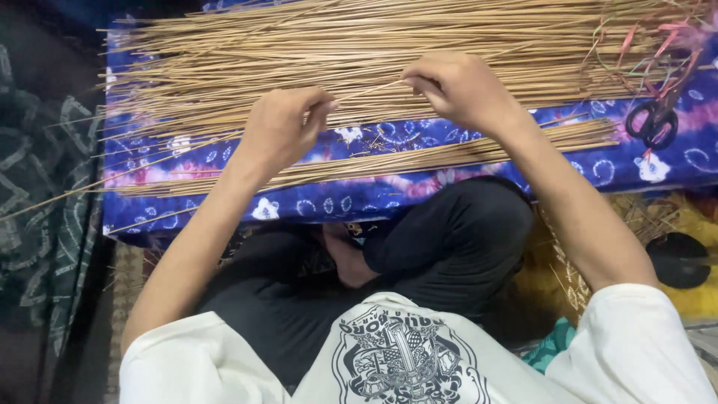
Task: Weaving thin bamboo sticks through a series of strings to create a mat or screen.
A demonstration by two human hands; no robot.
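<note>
2 hands meet over the big heap of thin straw-coloured sticks (389,52) that fills the upper half of the frame, and in this head view you look to be at the picking-out step: 1 single stick (368,90) runs between your hands, lifted just off the heap. Your left hand (280,127), left of centre, is curled nearly shut, thumb and fingertips pinching the stick's near end. Your right hand (456,86), just right of centre and higher, is closed to a similar pinch on the other end, knuckles up, its lower fingers brushing the heap. A smaller sorted row of sticks (374,161) lies below your hands along the blue patterned cloth (673,161), apart from the heap. As a judgement, the next move calls for a light, even grip from both hands, since such a thin stick would bend or snap easily. Black-handled scissors (654,120) rest at the right edge, beside coloured strings (636,37) in the upper right corner.
</note>
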